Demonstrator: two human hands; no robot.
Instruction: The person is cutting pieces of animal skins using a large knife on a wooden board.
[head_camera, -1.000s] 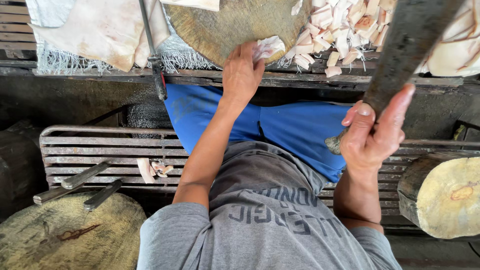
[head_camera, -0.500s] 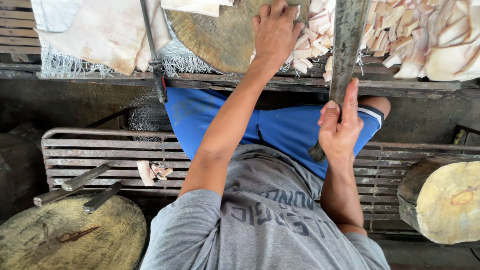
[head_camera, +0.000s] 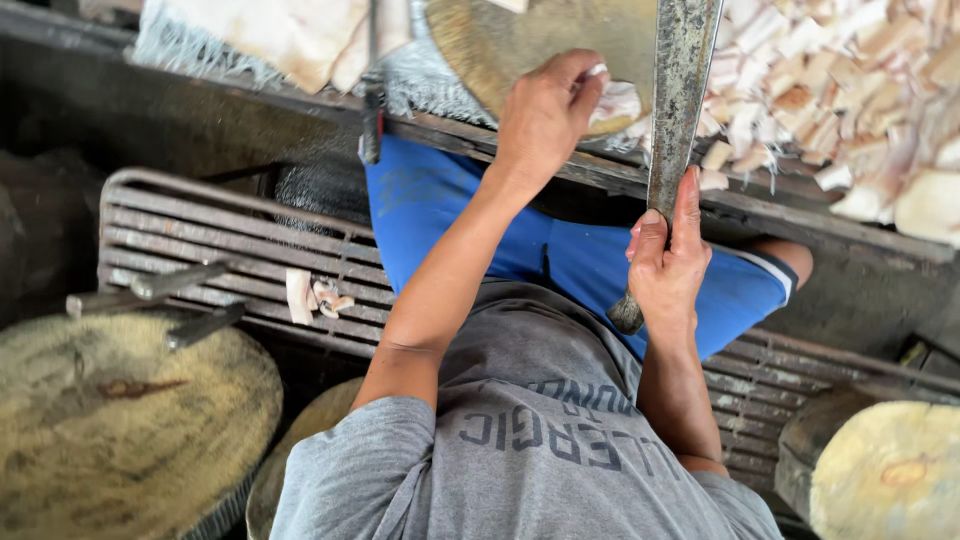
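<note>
At the near edge of the round wooden chopping block (head_camera: 520, 40), the left hand (head_camera: 545, 115) now pinches a pale white piece (head_camera: 617, 100) against the wood, fingers closed over it. A second ago this hand lay lower, at the block's rim. The right hand (head_camera: 668, 265) is clamped around the handle of a long cleaver (head_camera: 682, 80). The cleaver hung tilted off to the right before, and now it stands nearly upright just beside the held piece. I judge that blade and piece are now lined up for cutting. Cut white chunks (head_camera: 850, 90) lie heaped along the bench's right end. A slatted metal rack (head_camera: 180, 240) sits below, with a few scraps on it.
</note>
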